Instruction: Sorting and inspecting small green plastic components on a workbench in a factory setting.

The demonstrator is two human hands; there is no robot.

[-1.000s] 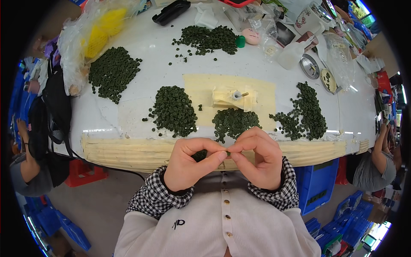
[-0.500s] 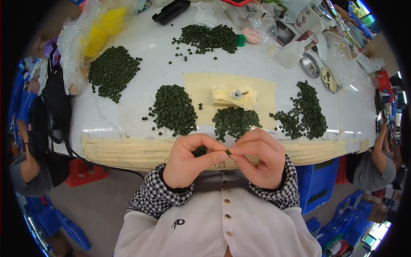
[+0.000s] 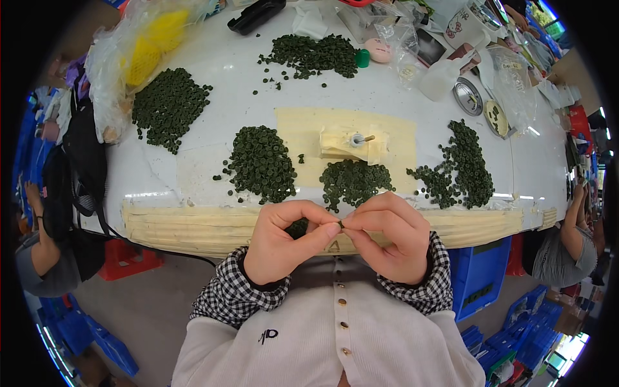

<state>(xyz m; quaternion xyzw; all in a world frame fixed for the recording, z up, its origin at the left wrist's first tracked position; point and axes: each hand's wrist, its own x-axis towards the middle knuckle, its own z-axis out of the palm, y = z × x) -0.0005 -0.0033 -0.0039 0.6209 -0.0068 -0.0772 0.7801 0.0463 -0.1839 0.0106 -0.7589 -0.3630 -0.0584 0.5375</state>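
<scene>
Just above the table's near edge, my left hand (image 3: 284,240) and my right hand (image 3: 392,235) meet fingertip to fingertip. Both pinch one small dark green part (image 3: 340,225), mostly covered by the fingers. Beyond my hands lies a pile of small round dark green parts (image 3: 356,184). Larger heaps flank it: one of round parts (image 3: 261,164) to the left, another (image 3: 469,168) to the right. Behind the middle pile stands a taped block (image 3: 351,143) with a short metal pin sticking out. A few green parts show through the gap of my left hand.
More green parts lie in a heap (image 3: 169,109) at far left and another (image 3: 313,55) at the back. A plastic bag with yellow netting (image 3: 155,48), a round tin (image 3: 467,97) and a white squeeze bottle (image 3: 438,80) stand around. Padded tape (image 3: 193,222) covers the front edge.
My fingertips have shifted very slightly around the small green part, which both hands keep pinching. The heaps on the table look the same.
</scene>
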